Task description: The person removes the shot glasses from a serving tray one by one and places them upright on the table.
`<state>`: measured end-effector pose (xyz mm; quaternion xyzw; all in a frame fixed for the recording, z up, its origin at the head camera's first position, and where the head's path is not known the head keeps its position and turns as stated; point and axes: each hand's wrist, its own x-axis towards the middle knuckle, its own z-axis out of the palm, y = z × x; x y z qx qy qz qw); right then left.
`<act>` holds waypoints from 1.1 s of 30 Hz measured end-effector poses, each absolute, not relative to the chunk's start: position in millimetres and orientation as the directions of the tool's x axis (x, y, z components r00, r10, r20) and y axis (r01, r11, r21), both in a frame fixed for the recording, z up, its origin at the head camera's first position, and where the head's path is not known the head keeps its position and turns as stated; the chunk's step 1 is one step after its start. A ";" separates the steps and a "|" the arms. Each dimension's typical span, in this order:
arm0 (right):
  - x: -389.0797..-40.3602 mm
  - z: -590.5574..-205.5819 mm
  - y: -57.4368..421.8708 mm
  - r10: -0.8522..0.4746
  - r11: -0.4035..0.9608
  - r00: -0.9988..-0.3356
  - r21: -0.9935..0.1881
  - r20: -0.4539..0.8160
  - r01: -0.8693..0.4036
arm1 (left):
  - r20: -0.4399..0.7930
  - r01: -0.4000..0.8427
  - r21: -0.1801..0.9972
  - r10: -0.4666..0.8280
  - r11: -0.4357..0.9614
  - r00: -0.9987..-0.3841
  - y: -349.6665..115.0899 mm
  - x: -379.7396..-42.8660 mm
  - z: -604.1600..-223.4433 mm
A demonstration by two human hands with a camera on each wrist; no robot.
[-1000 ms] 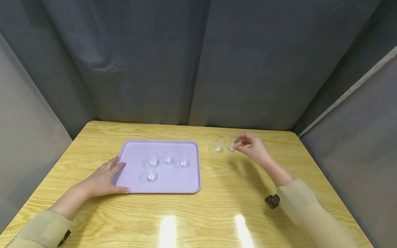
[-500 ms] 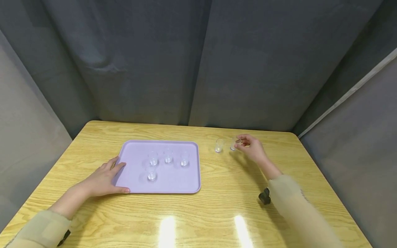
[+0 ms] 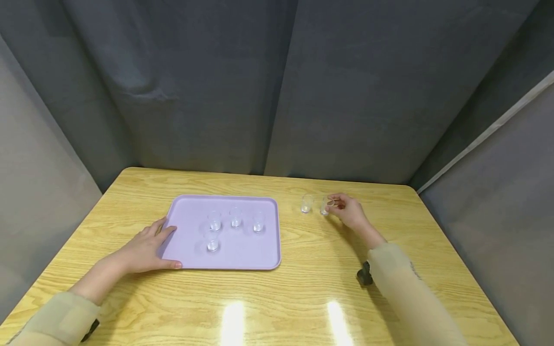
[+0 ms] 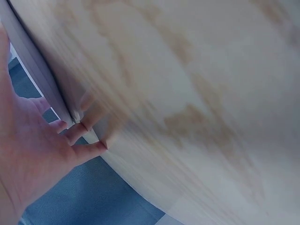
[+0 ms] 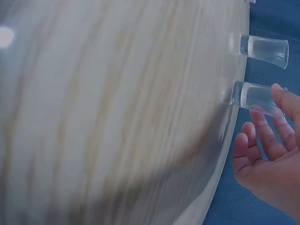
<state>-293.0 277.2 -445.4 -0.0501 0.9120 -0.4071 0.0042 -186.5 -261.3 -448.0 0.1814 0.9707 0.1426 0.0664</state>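
Observation:
My left hand [image 3: 144,250] rests at the left end of a lilac tray [image 3: 248,257], fingers spread along its edge and thumb at the front corner. In the left wrist view, fingertips of that hand [image 4: 42,145] touch the tabletop beside the tray's rim. Several small clear shot glasses stand upright on the tray, one [image 3: 212,245] nearer the front than the others. Right of the tray, my right hand [image 3: 351,211] pinches a shot glass [image 5: 253,96] near its rim between thumb and fingers. The base of this glass is at the tabletop. Another shot glass [image 3: 307,205] stands just left of it.
The wooden table [image 3: 277,307] extends in front of the tray and to its right. A dark grey curtain [image 3: 207,96] hangs behind the table's back edge, with lighter panels at both sides. Two light reflections shine on the tabletop near the front.
My right hand shifts slightly; the pinched glass rises a little off the table, then comes back down close to the same spot. The right forearm swings left. My left hand and the tray stay put.

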 end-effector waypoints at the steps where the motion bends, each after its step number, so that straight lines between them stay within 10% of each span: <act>1: -292.6 -445.7 277.1 -0.097 0.660 -0.995 -0.746 0.033 -0.089 | -0.077 0.333 0.302 0.371 0.893 -0.925 -261.4 -186.4 -447.8; 33: -252.5 -371.2 259.4 -0.147 0.636 -0.984 -0.752 0.100 -0.172 | -0.089 0.328 0.287 0.366 0.900 -0.926 -261.3 -187.3 -448.2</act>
